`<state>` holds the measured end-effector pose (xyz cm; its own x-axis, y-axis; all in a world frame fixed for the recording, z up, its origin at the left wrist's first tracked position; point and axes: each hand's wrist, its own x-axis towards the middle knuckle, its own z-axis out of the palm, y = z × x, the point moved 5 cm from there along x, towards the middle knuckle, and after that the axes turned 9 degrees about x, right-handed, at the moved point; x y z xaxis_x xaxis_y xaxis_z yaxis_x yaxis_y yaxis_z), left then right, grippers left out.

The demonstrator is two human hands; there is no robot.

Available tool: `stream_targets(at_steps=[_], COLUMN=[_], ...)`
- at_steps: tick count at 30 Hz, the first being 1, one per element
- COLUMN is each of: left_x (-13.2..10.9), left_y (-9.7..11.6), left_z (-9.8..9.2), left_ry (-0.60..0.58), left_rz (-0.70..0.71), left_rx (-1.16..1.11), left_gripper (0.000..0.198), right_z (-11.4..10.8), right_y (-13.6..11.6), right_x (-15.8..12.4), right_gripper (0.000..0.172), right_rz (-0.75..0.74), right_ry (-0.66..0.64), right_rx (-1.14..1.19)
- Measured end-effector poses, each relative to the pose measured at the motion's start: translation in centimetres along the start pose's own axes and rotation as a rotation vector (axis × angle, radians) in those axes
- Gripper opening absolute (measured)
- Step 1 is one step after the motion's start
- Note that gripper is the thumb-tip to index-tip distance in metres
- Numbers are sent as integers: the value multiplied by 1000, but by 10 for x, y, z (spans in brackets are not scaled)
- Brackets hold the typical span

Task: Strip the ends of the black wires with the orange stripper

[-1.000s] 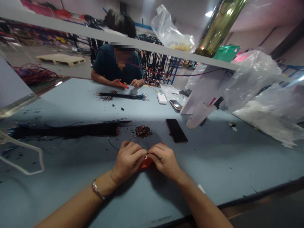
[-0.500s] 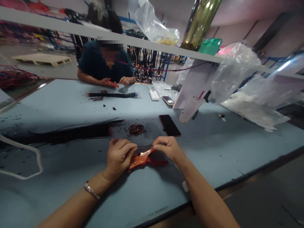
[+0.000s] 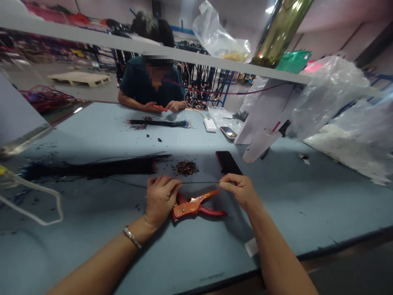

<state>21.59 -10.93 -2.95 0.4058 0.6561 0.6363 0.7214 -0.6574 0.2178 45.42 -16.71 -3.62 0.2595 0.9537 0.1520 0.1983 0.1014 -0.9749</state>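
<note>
One taut wire (image 3: 199, 182), pliers (image 3: 186, 208), blurred tabletop print (image 3: 212, 277)

Blue table (image 3: 294, 192) with wire bundle (image 3: 113, 168), phone (image 3: 228, 163)

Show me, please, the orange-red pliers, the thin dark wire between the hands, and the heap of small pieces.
Orange-red pliers (image 3: 192, 206), head view: middle of the orange body.
Thin dark wire (image 3: 201, 182), head view: middle of its straight stretch.
Heap of small pieces (image 3: 186, 168), head view: its centre.
</note>
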Motion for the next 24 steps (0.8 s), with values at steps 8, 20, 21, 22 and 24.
stream_targets(at_steps=[8, 20, 21, 22, 24], left_x=[0, 18, 17, 15, 14], left_y=[-4, -96, -101, -104, -106], left_z=[10, -42, -41, -39, -33], left_ry=[-47, -450, -473, -492, -517], left_rz=[-89, 17, 62, 90, 154], left_rx=[-191, 317, 390, 448, 537], left_gripper=[20, 21, 21, 21, 20], right_z=[-13, -25, -23, -22, -19], right_y=[7, 6, 5, 4, 3], right_x=[2, 1, 0, 0, -1], right_gripper=[9, 11, 10, 10, 10], right_rz=[32, 62, 61, 61, 60], right_ry=[117, 6, -17, -37, -62], right_rx=[260, 350, 332, 315, 283])
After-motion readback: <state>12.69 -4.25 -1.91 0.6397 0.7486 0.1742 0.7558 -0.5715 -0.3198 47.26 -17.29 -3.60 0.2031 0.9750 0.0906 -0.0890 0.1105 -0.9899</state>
